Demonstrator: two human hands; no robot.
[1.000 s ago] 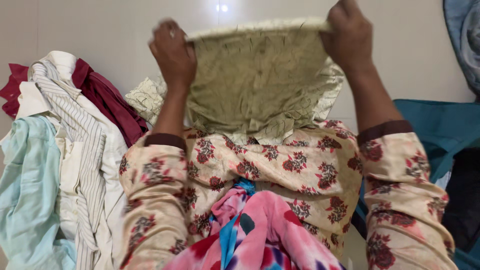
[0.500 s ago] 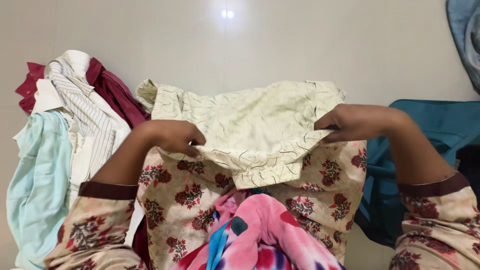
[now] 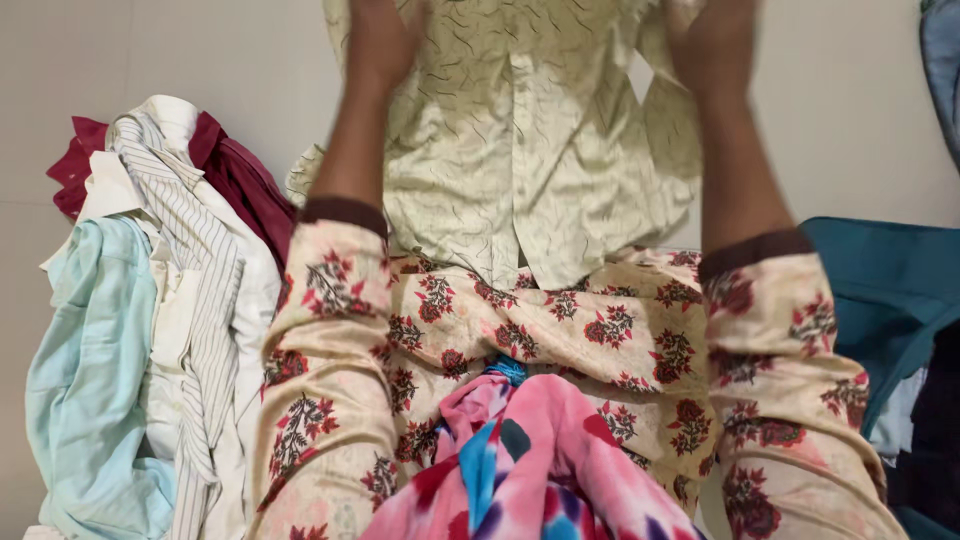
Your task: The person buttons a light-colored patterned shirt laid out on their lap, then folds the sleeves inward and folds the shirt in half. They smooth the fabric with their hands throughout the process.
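A pale yellow-green shirt [image 3: 520, 150] with thin dark squiggles hangs in front of me, lifted high. My left hand [image 3: 380, 40] grips its upper left part and my right hand [image 3: 712, 40] grips its upper right part, both near the top edge of the view and blurred. The shirt's lower hem drapes onto my lap, which is covered by cream cloth with red flowers [image 3: 560, 330]. A pink and blue tie-dye scarf [image 3: 520, 470] lies lower down on my lap.
A pile of clothes lies on the floor at the left: a light blue garment [image 3: 90, 370], a white striped shirt [image 3: 200, 290] and a maroon one [image 3: 235, 180]. Teal cloth [image 3: 890, 290] lies at the right. The floor is pale tile [image 3: 150, 50].
Both hands have swung the squiggle-patterned shirt up from lap level to the top of the view, and the shirt now hangs lengthwise instead of lying bunched.
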